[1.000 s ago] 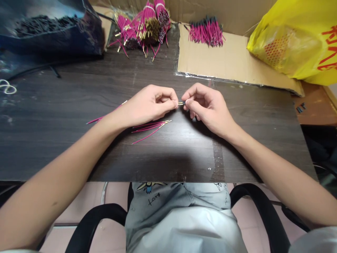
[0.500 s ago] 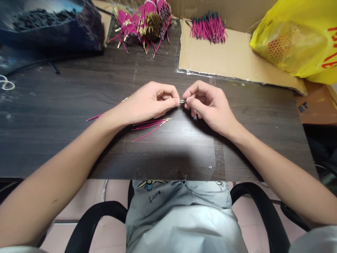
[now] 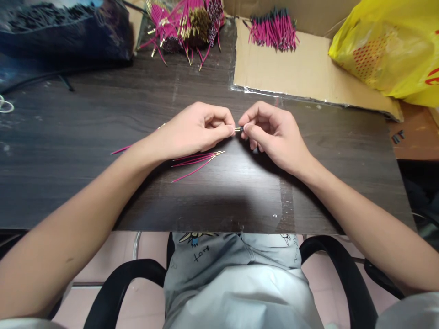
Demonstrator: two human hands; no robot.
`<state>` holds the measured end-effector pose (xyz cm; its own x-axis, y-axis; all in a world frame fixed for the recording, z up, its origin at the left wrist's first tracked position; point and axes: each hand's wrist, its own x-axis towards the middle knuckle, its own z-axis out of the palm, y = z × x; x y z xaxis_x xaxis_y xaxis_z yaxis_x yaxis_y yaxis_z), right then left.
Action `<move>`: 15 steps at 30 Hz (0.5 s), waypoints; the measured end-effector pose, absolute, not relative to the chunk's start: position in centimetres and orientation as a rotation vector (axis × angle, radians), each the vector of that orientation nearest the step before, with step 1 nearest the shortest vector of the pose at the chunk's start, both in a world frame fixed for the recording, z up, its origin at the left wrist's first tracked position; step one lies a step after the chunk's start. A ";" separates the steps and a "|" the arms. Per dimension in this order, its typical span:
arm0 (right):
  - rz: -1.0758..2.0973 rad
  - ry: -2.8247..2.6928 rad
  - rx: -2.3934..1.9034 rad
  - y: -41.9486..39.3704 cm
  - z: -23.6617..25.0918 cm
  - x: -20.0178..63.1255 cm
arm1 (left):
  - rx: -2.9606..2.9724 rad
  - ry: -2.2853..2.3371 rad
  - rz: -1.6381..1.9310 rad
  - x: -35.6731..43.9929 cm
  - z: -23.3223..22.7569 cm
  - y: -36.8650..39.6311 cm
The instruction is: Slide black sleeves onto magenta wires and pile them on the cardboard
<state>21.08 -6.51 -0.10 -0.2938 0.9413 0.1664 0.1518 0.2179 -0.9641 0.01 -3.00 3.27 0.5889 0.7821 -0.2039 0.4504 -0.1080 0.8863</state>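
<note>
My left hand [image 3: 199,130] pinches a thin magenta wire [image 3: 118,150] near its gold tip; the wire's tail runs out left from under my wrist. My right hand [image 3: 270,132] pinches a small black sleeve [image 3: 241,129] right at that gold tip, fingertips of both hands almost touching. A few loose magenta wires [image 3: 197,162] with gold ends lie on the dark wooden table [image 3: 85,192] just below my left hand.
Bundles of magenta wires [image 3: 187,25] lie at the table's back. A loose pile of sleeved wires [image 3: 272,32] rests on a cardboard sheet [image 3: 308,77]. A yellow plastic bag [image 3: 387,50] sits back right, a dark bag of black sleeves [image 3: 61,27] back left.
My hands have closed the small gap between them, so less of the gold tip shows. The view has tilted slightly, shifting everything up in the picture.
</note>
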 end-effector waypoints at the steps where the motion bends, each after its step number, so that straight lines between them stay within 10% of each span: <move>1: 1.166 -1.646 -1.048 -6.5 -0.1 21.1 | 1.747 1.018 0.389 0.0 3.3 -3.0; 15: 1.115 -1.715 -1.108 -6.4 0.0 21.2 | 1.809 1.004 0.397 -0.1 3.1 -2.9</move>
